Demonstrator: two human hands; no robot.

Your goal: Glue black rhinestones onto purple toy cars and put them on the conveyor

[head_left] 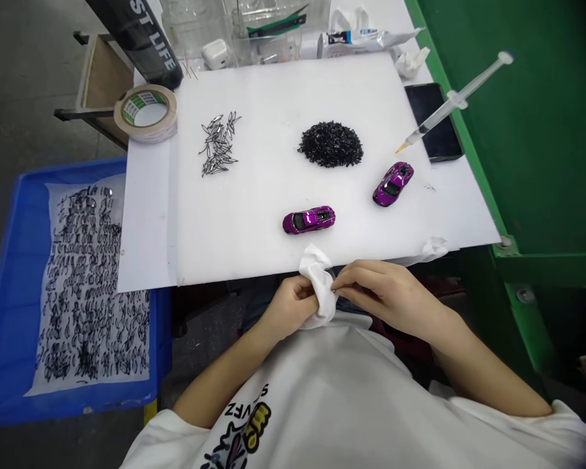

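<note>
My left hand (290, 304) and my right hand (385, 294) meet in front of my chest, both gripping a crumpled white cloth (321, 286). The right fingertips pinch its edge. Just beyond the hands, on a white plastic board (273, 98), lies a magenta toy car (308, 220). A second magenta toy car (393, 184) sits angled further right. A heap of small black pieces (330, 144) and a loose scatter of thin, dark-edged pieces (219, 143) lie further away.
A syringe with an orange tip (449, 104) rests over a black phone (434, 124) at the board's right. A tape roll (146, 114) sits at the far left corner. Left below stands a blue tray (14, 260) holding a sheet of many dark pieces. A green panel (532, 130) bounds the right.
</note>
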